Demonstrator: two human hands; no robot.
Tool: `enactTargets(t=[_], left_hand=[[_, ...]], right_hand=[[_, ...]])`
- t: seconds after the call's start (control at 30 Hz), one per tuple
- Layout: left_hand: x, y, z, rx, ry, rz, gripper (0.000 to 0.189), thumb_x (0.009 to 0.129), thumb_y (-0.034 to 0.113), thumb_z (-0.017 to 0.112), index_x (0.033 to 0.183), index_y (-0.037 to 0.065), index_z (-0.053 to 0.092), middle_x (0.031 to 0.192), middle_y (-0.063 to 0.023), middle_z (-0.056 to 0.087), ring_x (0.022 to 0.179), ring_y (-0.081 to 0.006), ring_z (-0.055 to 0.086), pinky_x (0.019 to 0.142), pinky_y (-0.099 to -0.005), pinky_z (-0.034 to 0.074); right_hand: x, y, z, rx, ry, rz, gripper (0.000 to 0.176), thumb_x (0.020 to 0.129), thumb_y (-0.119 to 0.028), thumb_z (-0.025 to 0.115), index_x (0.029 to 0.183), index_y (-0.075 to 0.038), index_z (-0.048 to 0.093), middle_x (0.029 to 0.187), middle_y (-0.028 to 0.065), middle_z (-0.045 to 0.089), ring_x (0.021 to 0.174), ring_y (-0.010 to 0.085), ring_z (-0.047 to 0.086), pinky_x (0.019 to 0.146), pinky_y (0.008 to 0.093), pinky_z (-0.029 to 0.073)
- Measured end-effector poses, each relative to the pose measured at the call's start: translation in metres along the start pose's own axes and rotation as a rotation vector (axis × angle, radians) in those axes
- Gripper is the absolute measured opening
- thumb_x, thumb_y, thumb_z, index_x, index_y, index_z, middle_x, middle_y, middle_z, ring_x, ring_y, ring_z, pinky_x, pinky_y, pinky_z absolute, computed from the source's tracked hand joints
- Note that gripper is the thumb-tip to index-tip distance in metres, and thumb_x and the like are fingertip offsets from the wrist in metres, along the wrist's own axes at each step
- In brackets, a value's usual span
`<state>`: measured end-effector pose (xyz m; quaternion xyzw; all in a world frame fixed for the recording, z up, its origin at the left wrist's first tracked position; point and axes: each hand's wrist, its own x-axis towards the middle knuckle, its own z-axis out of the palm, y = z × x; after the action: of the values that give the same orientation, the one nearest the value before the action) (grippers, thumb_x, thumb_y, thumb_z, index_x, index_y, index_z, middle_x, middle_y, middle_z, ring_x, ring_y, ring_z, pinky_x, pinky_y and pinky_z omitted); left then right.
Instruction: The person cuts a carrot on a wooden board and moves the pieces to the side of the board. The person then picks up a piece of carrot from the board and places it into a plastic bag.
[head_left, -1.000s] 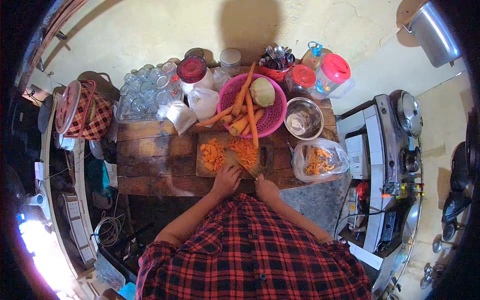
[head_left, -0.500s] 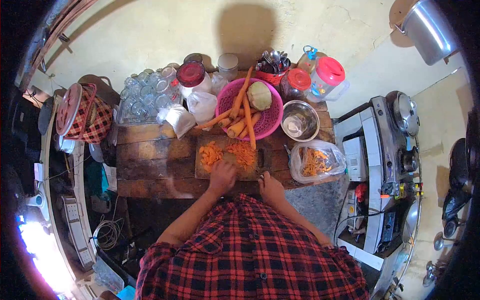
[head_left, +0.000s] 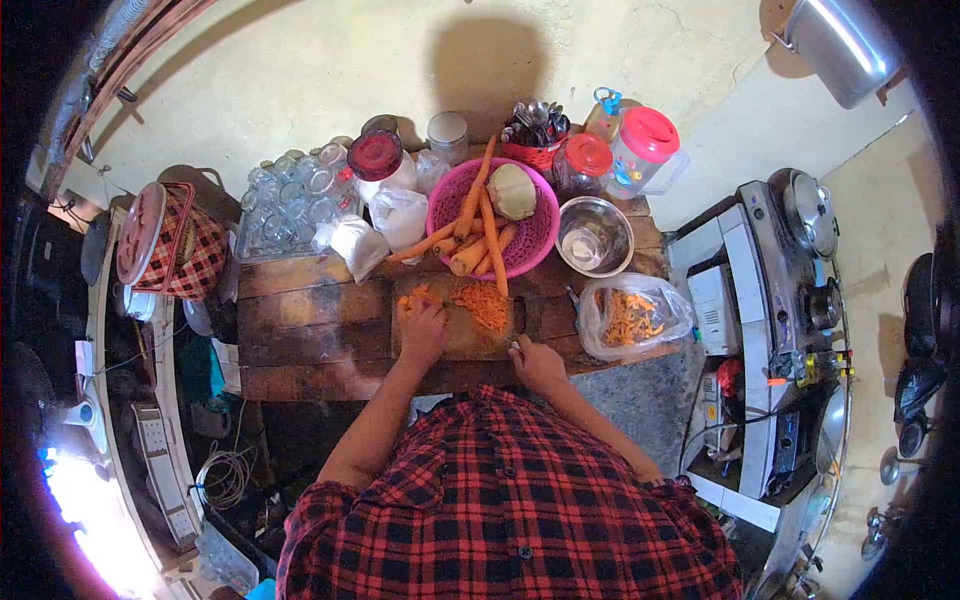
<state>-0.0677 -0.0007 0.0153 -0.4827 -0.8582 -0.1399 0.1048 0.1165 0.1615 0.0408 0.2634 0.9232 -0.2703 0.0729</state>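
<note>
On the wooden cutting board (head_left: pixel 470 346), my left hand (head_left: pixel 425 332) bends its fingers over a pile of carrot slices (head_left: pixel 412 298), gripping some and partly hiding them. A heap of finely cut carrot shreds (head_left: pixel 482 305) lies just right of that hand. My right hand (head_left: pixel 540 363) is closed at the board's lower right edge. A small pale end shows at its fingers, but I cannot make out what it holds. Behind the board, a pink basket (head_left: pixel 545 235) holds several whole carrots (head_left: pixel 468 258) and a pale green cabbage (head_left: pixel 513 191).
A steel bowl (head_left: pixel 622 240) and a clear bag of cut carrot (head_left: pixel 635 318) stand to the right. White plastic bags (head_left: pixel 355 243), lidded jars (head_left: pixel 376 156) and a tray of glasses (head_left: pixel 290 200) line the back left. A stove (head_left: pixel 775 270) is at far right.
My left hand has shifted left and up, from the board's middle onto the carrot slices. My right hand stays closed near the board's right edge. The camera view has tilted slightly.
</note>
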Motion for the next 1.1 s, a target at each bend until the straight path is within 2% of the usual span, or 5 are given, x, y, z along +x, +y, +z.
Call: enactTargets(t=[0.23,0.33,0.4,0.6,1.1], left_hand=[[0.008,0.0,-0.013,0.013,-0.05,0.081,0.014,0.073,0.018,0.058,0.083,0.009,0.061,0.096,-0.0047,0.059,0.103,-0.0247,0.049,0.092,-0.0563,0.025],[-0.001,0.008,-0.01,-0.114,-0.01,0.102,0.012,0.073,0.018,0.06,0.081,0.01,0.061,0.09,-0.004,0.061,0.096,-0.0227,0.053,0.089,-0.0508,0.032],[-0.02,0.014,0.013,-0.305,-0.084,0.267,0.012,0.071,0.017,0.063,0.081,0.01,0.062,0.085,-0.0031,0.061,0.09,-0.0215,0.056,0.084,-0.0435,0.039],[-0.032,0.029,0.027,-0.437,-0.102,0.326,0.013,0.069,0.013,0.065,0.082,0.01,0.063,0.089,-0.0022,0.062,0.093,-0.0217,0.055,0.083,-0.0405,0.041],[-0.02,0.037,0.013,-0.309,-0.014,0.191,0.016,0.07,0.015,0.066,0.084,0.009,0.064,0.088,-0.002,0.06,0.09,-0.0198,0.053,0.081,-0.0378,0.038]], right_hand=[[-0.012,-0.002,-0.001,0.093,-0.024,0.009,0.031,0.089,-0.033,0.045,0.097,-0.003,0.047,0.076,0.025,0.06,0.075,0.0436,0.058,0.065,0.0535,0.045],[-0.017,0.0,0.0,0.11,-0.03,0.022,0.031,0.089,-0.032,0.045,0.097,-0.003,0.047,0.076,0.0256,0.06,0.074,0.044,0.058,0.064,0.0537,0.044],[-0.018,-0.001,0.002,0.113,-0.031,0.011,0.031,0.09,-0.032,0.045,0.096,-0.002,0.047,0.076,0.0258,0.06,0.074,0.0439,0.058,0.064,0.0536,0.044],[-0.016,-0.005,0.011,0.081,-0.057,0.054,0.031,0.089,-0.032,0.046,0.096,-0.002,0.048,0.075,0.0258,0.06,0.073,0.0437,0.058,0.064,0.0533,0.045],[-0.012,-0.017,0.014,0.098,-0.06,0.044,0.033,0.089,-0.031,0.046,0.092,0.001,0.049,0.074,0.0277,0.059,0.071,0.0455,0.058,0.063,0.0537,0.045]])
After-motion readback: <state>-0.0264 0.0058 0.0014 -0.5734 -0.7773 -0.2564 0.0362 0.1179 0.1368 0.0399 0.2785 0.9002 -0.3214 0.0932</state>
